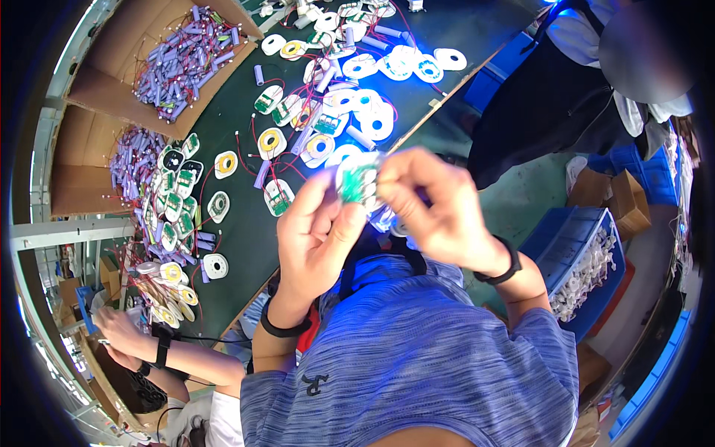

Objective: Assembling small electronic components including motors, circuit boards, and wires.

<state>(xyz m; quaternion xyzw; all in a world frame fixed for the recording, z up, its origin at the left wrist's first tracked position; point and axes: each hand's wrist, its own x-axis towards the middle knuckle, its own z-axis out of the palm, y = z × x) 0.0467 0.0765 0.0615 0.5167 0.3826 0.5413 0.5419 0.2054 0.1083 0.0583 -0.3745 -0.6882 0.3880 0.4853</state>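
Up in front of my chest, above the table's near edge, I hold a small white plastic housing with a green circuit board [354, 183]. My left hand [316, 235] grips it from the left, the thumb along its lower edge and the fingers curled behind. My right hand [436, 205] is closed in a pinch at its right side, by the white parts on the board. Glare and motion blur hide whether a wire is between those right fingertips. Nearest on the table lies a similar housing with a green board [279, 197].
The green table [242, 249] bears several white housings, boards and wired purple battery cells. Cardboard boxes [97, 82] of purple cells [186, 63] stand at left. A co-worker's hands [126, 339] work at lower left; another person [551, 89] stands across. A blue bin [547, 235] holds white parts.
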